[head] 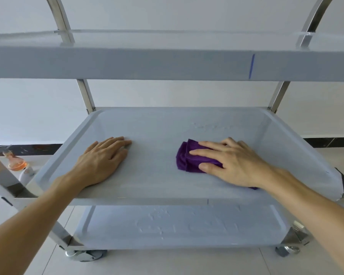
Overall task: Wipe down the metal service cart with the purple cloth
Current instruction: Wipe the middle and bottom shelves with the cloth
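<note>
A metal service cart with three pale shelves fills the view; its middle shelf [157, 181] is right in front of me. A folded purple cloth [189, 161] lies on the right half of that shelf. My right hand [232, 161] presses flat on the cloth, fingers spread over it, covering its right part. Flat on the bare left half of the shelf rests my left hand [102, 157], fingers together and holding nothing.
The top shelf [127, 62] hangs low overhead and the bottom shelf [177, 225] sits below. Steel uprights [86, 96] rise at the back corners. An orange spray bottle [18, 165] stands on the floor at left. Caster wheels [83, 255] rest on pale tiles.
</note>
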A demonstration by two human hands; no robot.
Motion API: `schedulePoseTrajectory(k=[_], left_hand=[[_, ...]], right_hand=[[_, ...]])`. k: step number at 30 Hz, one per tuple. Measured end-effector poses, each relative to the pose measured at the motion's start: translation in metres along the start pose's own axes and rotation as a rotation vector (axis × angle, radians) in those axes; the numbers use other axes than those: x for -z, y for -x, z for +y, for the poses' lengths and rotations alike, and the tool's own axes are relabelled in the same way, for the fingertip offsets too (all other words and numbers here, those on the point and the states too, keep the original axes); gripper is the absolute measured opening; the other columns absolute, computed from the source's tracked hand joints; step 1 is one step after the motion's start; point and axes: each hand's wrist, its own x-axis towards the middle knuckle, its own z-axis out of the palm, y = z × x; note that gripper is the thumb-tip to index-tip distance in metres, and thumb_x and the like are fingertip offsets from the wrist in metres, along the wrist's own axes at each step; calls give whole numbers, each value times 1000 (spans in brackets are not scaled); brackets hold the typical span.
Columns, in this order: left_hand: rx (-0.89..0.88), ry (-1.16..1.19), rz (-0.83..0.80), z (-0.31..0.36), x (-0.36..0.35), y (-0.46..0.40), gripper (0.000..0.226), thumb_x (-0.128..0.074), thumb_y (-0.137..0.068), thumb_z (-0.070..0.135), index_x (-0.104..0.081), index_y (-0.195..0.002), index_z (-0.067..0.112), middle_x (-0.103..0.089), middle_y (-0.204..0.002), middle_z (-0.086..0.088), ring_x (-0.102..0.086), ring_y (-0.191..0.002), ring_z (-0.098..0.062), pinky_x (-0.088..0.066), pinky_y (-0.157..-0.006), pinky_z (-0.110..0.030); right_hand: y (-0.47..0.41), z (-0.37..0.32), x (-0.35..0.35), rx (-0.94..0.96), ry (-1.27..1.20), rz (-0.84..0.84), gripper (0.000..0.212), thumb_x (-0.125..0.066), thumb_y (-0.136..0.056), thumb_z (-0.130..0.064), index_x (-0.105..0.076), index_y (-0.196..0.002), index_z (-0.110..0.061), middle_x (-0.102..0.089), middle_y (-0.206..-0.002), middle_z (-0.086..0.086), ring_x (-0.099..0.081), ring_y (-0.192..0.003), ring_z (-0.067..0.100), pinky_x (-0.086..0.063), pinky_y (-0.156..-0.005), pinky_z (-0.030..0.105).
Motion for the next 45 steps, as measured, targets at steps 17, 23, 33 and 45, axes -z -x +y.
schedulePoseTrajectory(k=[17,23,33,45], left_hand=[[-25,-93,-49,50,-37,-37,56,-9,-99,56,-8,-154,47,-3,-165,18,2,-153,-12,4,-122,-50],[-17,-79,-28,57,-38,-33,55,-11,-100,53,-11,-154,43,-5,-165,15,2,-153,-12,4,-121,-52],[10,14,55,51,-27,-26,54,-16,-104,34,-14,-157,26,-20,-163,12,-8,-151,-8,0,-123,-43],[0,26,1,52,-30,-24,54,-13,-103,43,-17,-156,34,-9,-164,19,1,-152,-6,5,-123,-46]], right_hand=[[-34,51,-15,-90,-103,27,52,-30,-101,-53,-16,-151,-51,-6,-162,-25,-9,-150,2,-18,-119,35],[-113,66,-15,-497,-104,39,52,-22,-101,-44,-21,-153,-39,-20,-163,-4,-20,-148,22,-24,-115,50],[-85,-39,-27,194,-154,3,49,-30,-103,-47,-20,-151,-51,-6,-165,-17,-4,-151,4,-7,-122,29],[-134,60,-17,-381,-149,95,47,-33,-104,-35,-34,-151,-35,-21,-163,-9,-24,-147,17,-26,-115,39]])
